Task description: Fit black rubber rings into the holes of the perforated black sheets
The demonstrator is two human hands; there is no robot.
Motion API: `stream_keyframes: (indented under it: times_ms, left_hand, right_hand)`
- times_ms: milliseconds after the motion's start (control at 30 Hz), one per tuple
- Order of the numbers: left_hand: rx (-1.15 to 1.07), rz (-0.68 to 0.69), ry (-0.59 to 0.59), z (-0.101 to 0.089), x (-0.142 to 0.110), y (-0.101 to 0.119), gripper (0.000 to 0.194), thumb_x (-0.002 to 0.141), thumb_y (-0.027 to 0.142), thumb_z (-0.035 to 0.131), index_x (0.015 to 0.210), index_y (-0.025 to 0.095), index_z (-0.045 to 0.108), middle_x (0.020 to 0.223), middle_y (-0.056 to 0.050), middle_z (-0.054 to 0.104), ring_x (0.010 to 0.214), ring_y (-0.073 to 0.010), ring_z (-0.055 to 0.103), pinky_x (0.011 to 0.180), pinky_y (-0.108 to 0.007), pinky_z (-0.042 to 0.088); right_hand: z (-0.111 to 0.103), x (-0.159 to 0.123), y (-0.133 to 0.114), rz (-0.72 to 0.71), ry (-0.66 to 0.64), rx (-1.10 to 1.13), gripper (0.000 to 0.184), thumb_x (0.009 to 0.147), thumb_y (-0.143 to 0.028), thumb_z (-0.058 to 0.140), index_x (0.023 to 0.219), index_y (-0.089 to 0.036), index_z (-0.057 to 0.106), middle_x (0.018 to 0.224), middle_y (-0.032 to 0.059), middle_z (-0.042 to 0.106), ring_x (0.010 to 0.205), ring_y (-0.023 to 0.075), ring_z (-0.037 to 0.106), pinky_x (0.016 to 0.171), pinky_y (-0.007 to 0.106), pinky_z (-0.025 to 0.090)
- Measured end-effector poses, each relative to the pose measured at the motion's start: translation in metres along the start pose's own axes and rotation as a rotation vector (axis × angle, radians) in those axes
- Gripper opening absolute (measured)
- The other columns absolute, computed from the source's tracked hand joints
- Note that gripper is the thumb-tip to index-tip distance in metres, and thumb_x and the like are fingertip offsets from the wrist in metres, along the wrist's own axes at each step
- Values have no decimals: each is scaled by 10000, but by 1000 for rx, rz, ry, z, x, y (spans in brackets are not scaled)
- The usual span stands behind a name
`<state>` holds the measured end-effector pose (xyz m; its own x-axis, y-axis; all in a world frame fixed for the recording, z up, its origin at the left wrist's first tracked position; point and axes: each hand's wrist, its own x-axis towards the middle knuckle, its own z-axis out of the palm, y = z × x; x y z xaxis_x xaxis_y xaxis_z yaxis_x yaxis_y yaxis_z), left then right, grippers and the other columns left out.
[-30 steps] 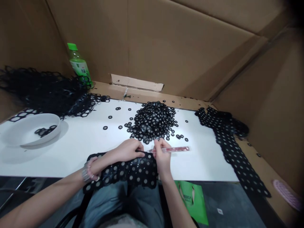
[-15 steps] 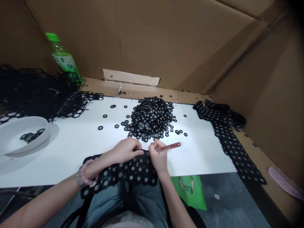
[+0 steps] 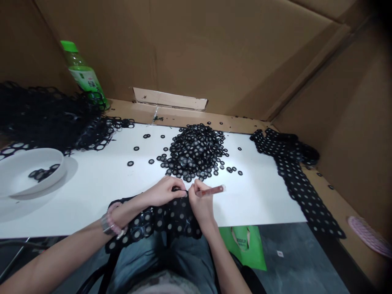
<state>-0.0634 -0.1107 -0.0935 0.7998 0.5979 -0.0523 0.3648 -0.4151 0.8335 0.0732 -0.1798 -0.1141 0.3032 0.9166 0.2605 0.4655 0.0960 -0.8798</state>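
A black sheet with rows of grey dots [image 3: 159,223] lies over the table's front edge and the person's lap. My left hand [image 3: 167,191] is closed, its thumb and forefinger pinching the sheet's upper edge. Close beside it, my right hand [image 3: 201,202] grips a slim tool with a reddish-brown handle [image 3: 214,190]. The handle points out to the right, and the tool's working end is hidden by my fingers. Just beyond both hands rises a heap of small black rings with grey centres [image 3: 196,151], with loose ones scattered around it.
On the left stand a white bowl [image 3: 58,179] holding a few black pieces, a tangle of black perforated scrap [image 3: 52,118] and a green bottle [image 3: 87,77]. Another dotted strip [image 3: 306,196] hangs off the right side. Cardboard walls [image 3: 214,53] enclose the white tabletop [image 3: 257,192].
My right hand has shifted slightly left, closer to my left hand, and the tool's handle has moved left with it. My left hand still pinches the sheet's edge.
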Motion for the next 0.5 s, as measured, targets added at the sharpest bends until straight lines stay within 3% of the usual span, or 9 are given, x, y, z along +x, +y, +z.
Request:
stream_keyframes:
  times_ms: [100, 200, 367, 500]
  left_hand:
    - [-42, -20, -14, -1, 0, -1, 238, 822, 332, 489, 752, 149, 624, 736, -1, 631, 692, -138, 546, 659, -216, 412]
    - [44, -31, -18, -1, -1, 5, 247, 845, 336, 452, 767, 162, 610, 715, 10, 617, 682, -138, 539, 644, -214, 405]
    - [214, -127, 114, 6, 0, 18, 223, 850, 321, 425, 824, 176, 593, 778, -14, 638, 745, -179, 568, 679, -255, 404]
    - [185, -144, 100, 8, 0, 18, 241, 734, 401, 577, 830, 180, 586, 809, -13, 641, 775, -200, 574, 680, -256, 415]
  right_hand:
    - [-1, 1, 0, -17, 6, -4, 298, 716, -99, 404, 533, -221, 203, 491, -73, 212, 453, 97, 204, 477, 283, 172]
    - [-8, 6, -4, 67, 35, 140, 321, 744, -166, 453, 521, -225, 230, 472, -75, 249, 448, 96, 272, 466, 261, 223]
    - [-23, 14, -13, 119, 249, 319, 357, 790, -290, 511, 513, -222, 297, 453, -73, 341, 432, 94, 348, 471, 242, 302]
    - [-20, 12, -7, 164, 132, 302, 357, 787, -311, 509, 510, -222, 302, 434, -73, 345, 420, 95, 353, 467, 242, 310]
